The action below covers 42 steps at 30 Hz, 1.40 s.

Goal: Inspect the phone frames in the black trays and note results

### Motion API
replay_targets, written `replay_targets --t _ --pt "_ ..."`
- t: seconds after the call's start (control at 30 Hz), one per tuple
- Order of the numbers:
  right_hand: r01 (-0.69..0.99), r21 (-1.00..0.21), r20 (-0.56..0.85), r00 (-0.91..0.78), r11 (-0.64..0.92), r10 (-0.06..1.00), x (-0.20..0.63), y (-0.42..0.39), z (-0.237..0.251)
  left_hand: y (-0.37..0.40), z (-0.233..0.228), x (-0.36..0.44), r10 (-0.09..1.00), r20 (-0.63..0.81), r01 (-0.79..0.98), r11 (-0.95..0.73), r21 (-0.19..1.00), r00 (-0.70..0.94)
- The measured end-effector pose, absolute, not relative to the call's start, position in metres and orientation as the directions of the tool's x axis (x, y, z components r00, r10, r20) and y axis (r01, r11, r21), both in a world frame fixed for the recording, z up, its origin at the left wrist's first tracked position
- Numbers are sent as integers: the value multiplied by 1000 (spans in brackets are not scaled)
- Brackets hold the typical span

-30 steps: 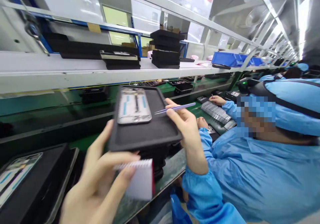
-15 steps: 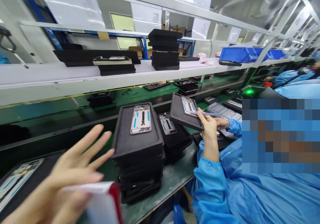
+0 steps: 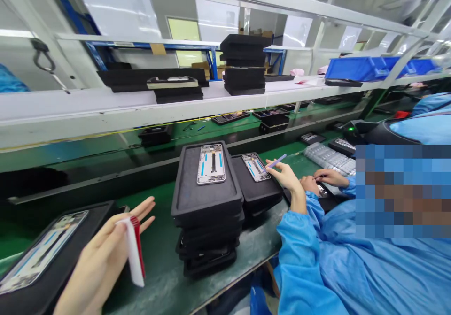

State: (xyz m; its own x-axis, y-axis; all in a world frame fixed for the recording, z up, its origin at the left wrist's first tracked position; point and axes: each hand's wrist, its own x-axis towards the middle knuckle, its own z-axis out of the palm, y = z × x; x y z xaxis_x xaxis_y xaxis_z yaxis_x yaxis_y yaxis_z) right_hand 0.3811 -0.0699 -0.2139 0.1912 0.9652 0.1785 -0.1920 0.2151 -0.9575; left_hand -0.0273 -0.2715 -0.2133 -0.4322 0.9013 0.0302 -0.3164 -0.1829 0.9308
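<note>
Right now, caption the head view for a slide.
Left hand grips white red-edged notepad; right hand holds purple tweezers over black trays.

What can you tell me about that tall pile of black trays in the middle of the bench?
The pile of black trays is matt, foam-like, rectangular with raised rims, stacked slightly unevenly on the green bench. The top tray carries one silvery phone frame lying flat. A lower pile stands close at its right. The left hand, holding a white pad, and the right hand, holding tweezers, are clear of it.
</note>
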Motion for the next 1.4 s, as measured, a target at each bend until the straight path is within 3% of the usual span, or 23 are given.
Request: replay_targets --t 0.13,0.33,0.6,1.07,1.4 --pt "-312 -914 215 173 260 961 329 -104 -211 -251 -210 1 944 -14 -430 -136 893 -329" --pt "-548 -831 98 27 97 995 255 -151 -218 -239 -203 27 970 6 -552 -144 822 -244" --pt "-553 -827 69 80 102 994 243 -156 -214 -241 -200 37 939 28 -479 -199 855 -342" --pt "-535 -837 78 97 118 992 247 -154 -205 -243 -185 44 940 4 -415 -155 896 -342" --pt "-524 -839 114 98 149 989 252 -149 -199 -240 -173 49 931 64 -342 -196 919 -361"
